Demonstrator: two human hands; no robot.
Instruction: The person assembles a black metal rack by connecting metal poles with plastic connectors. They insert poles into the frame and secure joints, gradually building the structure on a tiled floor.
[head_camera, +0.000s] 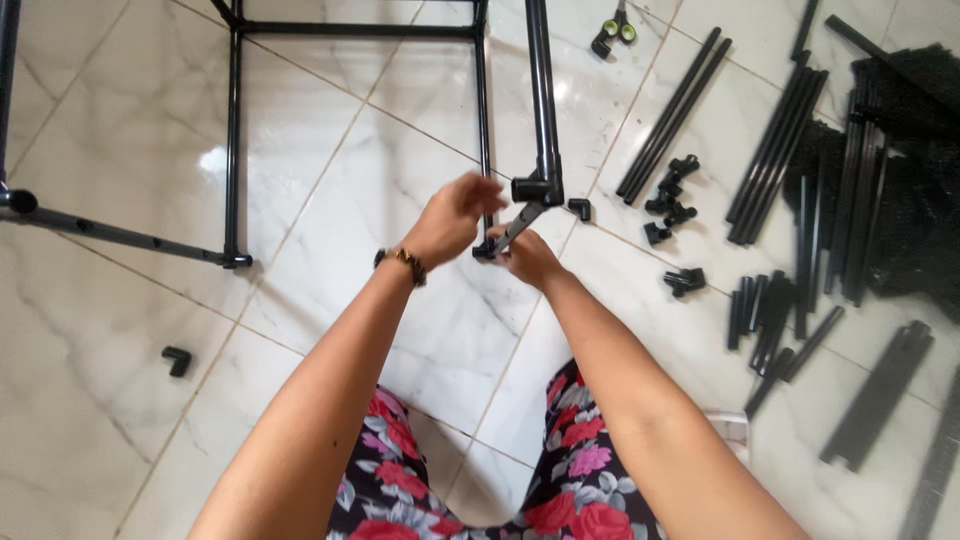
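Now both hands work below the black T-connector (537, 188); left hand (452, 215) steadies it, fingers curled; right hand (527, 255) pinches the short rod (512, 230), angling it into the socket.

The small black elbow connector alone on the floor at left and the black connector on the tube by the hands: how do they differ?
The lone black elbow connector lies loose on the white marble tiles, far from either hand; the fitted black connector caps a long black tube beside the left hand and right hand. It also looks bigger. Both are black.
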